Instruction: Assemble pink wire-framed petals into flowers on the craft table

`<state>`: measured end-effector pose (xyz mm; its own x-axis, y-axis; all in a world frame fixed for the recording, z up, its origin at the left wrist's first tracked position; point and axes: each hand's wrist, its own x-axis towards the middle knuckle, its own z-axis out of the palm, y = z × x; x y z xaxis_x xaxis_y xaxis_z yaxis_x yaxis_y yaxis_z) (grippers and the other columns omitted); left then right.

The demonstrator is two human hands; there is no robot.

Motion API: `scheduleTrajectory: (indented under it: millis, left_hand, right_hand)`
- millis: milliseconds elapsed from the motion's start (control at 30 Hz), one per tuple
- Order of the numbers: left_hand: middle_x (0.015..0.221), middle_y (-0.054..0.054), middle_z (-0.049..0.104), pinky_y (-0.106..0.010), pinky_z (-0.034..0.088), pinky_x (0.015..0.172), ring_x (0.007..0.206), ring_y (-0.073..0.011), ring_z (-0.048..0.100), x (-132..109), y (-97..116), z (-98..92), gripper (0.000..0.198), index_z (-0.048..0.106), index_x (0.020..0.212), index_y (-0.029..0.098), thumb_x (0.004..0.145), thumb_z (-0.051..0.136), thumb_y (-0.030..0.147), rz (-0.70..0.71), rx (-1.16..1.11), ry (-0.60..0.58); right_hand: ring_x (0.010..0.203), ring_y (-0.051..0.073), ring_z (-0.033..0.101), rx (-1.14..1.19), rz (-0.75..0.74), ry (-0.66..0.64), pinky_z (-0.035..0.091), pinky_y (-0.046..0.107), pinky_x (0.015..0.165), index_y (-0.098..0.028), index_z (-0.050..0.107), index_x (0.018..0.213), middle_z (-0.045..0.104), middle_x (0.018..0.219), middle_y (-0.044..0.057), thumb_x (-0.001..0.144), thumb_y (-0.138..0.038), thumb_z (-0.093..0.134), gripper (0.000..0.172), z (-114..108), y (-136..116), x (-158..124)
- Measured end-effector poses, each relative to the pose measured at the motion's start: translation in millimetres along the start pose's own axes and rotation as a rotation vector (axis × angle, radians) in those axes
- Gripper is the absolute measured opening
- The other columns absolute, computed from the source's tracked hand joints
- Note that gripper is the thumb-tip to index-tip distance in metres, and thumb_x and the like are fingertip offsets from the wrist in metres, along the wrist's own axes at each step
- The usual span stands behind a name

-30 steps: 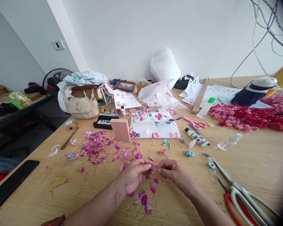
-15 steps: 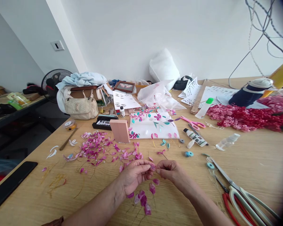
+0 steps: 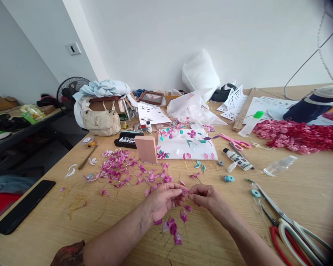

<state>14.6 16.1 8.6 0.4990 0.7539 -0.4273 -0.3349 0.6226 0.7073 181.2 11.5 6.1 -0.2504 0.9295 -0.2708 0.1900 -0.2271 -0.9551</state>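
My left hand (image 3: 165, 201) pinches a small purple fabric petal (image 3: 185, 191) between thumb and fingers above the wooden table. Close on its right, my right hand (image 3: 207, 197) is closed in a pinch at the petal's right end; whatever its fingertips grip is too fine to make out. Below my hands lie several loose purple petals (image 3: 172, 227) with thin stems. A bigger pile of pink-purple petals (image 3: 118, 166) spreads to the left and beyond my left hand. Just behind my right hand lies a small petal sprig (image 3: 195, 175) on a dark stem.
A wooden block (image 3: 145, 149) stands before a white sheet with flower pieces (image 3: 180, 146). On the right lie large scissors (image 3: 283, 214), a glue tube (image 3: 238, 159), a clear spray bottle (image 3: 280, 166) and pink scissors (image 3: 235, 142). A black phone (image 3: 24, 207) rests at the left edge.
The view has shifted, so the whole table sits farther right and left-side things show more. Both hands keep their pinches at the petal, with little visible change between them.
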Motion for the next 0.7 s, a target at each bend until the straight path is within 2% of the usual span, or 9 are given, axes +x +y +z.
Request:
scheduleTrajectory:
  millis: [700]
  left_hand:
    - [0.071,-0.006,0.060,-0.023,0.037,0.064,0.064,-0.0100,0.054,0.9,-4.1,-6.1,0.024,0.064,0.082,0.009,0.062,0.069,0.021,0.006,-0.004,-0.015]
  right_hand:
    - [0.047,0.010,0.037,0.002,-0.014,-0.015,0.029,0.024,0.048,-0.016,0.058,0.054,0.048,0.048,-0.004,0.061,-0.026,0.057,0.012,-0.2,3.5,0.7]
